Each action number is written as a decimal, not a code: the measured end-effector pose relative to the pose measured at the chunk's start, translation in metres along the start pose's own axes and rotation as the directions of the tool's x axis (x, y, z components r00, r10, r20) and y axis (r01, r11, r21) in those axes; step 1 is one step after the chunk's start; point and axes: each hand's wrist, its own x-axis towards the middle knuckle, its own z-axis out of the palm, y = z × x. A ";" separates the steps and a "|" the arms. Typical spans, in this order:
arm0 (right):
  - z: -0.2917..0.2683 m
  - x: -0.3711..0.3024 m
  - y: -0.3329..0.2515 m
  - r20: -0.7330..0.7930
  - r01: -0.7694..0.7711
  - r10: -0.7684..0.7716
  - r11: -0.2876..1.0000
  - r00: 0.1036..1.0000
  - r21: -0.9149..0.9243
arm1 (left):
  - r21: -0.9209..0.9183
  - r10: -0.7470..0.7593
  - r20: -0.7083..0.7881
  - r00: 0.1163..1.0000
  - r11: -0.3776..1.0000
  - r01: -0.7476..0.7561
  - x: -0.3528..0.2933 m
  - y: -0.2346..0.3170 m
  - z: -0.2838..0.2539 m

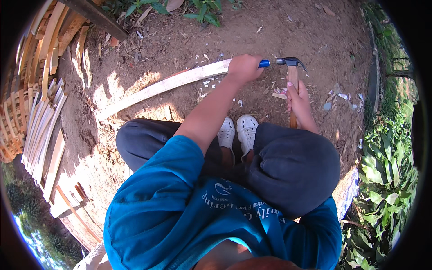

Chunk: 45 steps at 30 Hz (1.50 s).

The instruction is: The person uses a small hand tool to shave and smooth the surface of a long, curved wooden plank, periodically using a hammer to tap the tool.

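Note:
My left hand (244,69) is closed around a blue handle (264,63), whose rounded end sticks out on the right. The rest of that tool is hidden in my fist, so its kind does not show. The same fist rests at the end of a long pale wooden strip (166,86), which runs off to the left along the ground. My right hand (299,101) grips a claw hammer (292,72) by its wooden handle. The hammer stands head up, its dark metal head a little right of the blue handle and apart from it.
Wood chips (280,93) and scraps litter the dirt ground (310,27). Stacks of wooden strips (42,130) lie at the left, below a dark post (96,18). Leafy plants (382,166) grow along the right. My white shoes (247,128) are between my bent knees.

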 end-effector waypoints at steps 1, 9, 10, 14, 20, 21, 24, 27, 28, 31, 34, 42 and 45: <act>-0.004 0.001 0.001 -0.040 0.024 -0.022 0.998 0.999 0.052 | -0.004 0.006 -0.012 1.000 1.000 -0.006 -0.005 -0.002 0.000; -0.003 -0.001 0.000 -0.009 0.096 -0.096 0.995 0.995 0.027 | -0.085 0.101 -0.045 0.994 0.991 -0.105 -0.002 0.009 -0.006; -0.007 -0.002 -0.001 -0.041 0.147 -0.146 0.989 0.988 0.034 | -0.118 0.141 -0.040 0.989 0.982 -0.145 0.000 0.020 -0.008; 0.000 -0.008 -0.023 -0.120 0.247 -0.238 0.967 0.964 0.068 | -0.215 0.298 0.062 0.953 0.936 -0.278 -0.005 0.057 -0.018; -0.006 -0.009 -0.053 -0.067 0.351 -0.352 0.936 0.934 -0.029 | -0.342 0.396 0.104 0.912 0.875 -0.341 -0.028 0.067 -0.073; -0.005 -0.009 -0.063 -0.052 0.352 -0.355 0.934 0.933 -0.062 | -0.360 0.426 0.063 0.902 0.853 -0.378 -0.037 0.058 -0.089; -0.016 -0.020 -0.098 -0.022 0.342 -0.356 0.913 0.934 -0.223 | 0.067 0.507 -0.356 0.785 0.852 -0.519 -0.069 0.021 -0.197; -0.023 -0.029 -0.136 0.073 0.420 -0.429 0.815 0.901 -0.400 | 0.107 0.257 -0.767 0.588 0.954 -0.279 -0.156 -0.025 -0.299; -0.008 -0.028 -0.155 0.125 0.470 -0.463 0.778 0.878 -0.416 | 0.082 0.160 -0.841 0.517 0.982 -0.171 -0.202 -0.035 -0.321; 0.004 -0.037 -0.172 0.209 0.531 -0.488 0.775 0.847 -0.342 | -0.141 -0.167 -0.899 0.405 0.986 0.093 -0.322 -0.070 -0.286; 0.029 -0.074 -0.217 0.194 0.501 -0.466 0.744 0.863 -0.442 | -0.419 -0.578 -0.574 0.580 0.816 0.399 -0.388 -0.107 -0.138; 0.113 -0.080 -0.240 0.256 0.636 -0.585 0.666 0.770 -0.390 | -0.180 -0.795 0.443 0.414 0.373 0.910 -0.493 -0.094 0.071; 0.129 -0.076 -0.229 0.241 0.599 -0.549 0.718 0.800 -0.354 | -0.177 -0.812 0.454 0.368 0.322 0.930 -0.495 -0.095 0.076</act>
